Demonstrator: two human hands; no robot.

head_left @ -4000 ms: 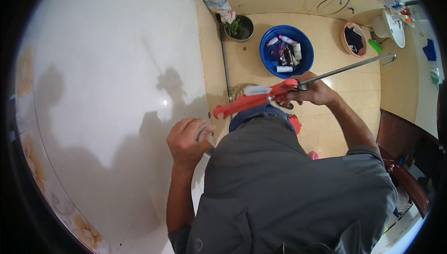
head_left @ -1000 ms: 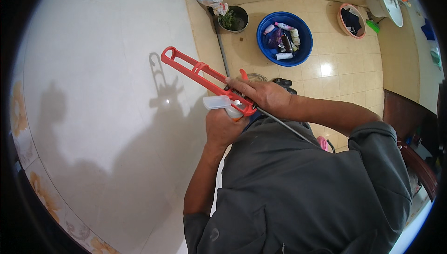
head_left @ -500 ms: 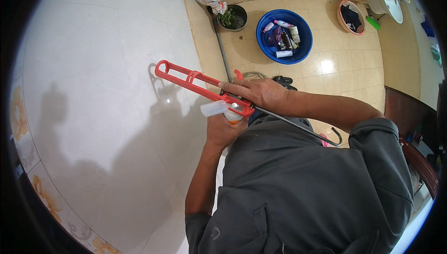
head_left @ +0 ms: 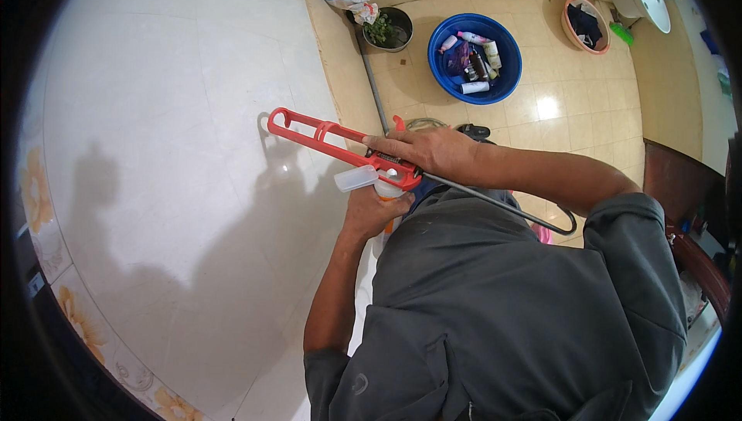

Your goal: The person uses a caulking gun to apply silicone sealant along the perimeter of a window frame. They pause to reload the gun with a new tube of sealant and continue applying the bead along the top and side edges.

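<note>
My right hand (head_left: 442,151) is closed over the rear of a red caulking gun (head_left: 313,139), fingers lying along its frame. The open cradle of the gun points up and left, with nothing lying in it. Its thin metal rod (head_left: 495,198) runs back across my clothing to a hooked end. Below the gun, my left hand (head_left: 372,212) is wrapped round a white tube (head_left: 388,188) with an orange band, mostly hidden by the fingers and gun. A translucent whitish plastic piece (head_left: 355,178) juts out left beside the tube; how it is joined I cannot tell.
A pale wall (head_left: 154,112) fills the left side. On the tiled floor (head_left: 533,139) stand a blue basin (head_left: 439,85) with bottles and tubes, a pot (head_left: 402,42) with greens, and a peach basin (head_left: 573,39) with dark cloth. A white sink (head_left: 649,8) is at the far right.
The gun has shifted slightly right and down in view, and its rod's hooked end has turned a little. Both hands keep their holds.
</note>
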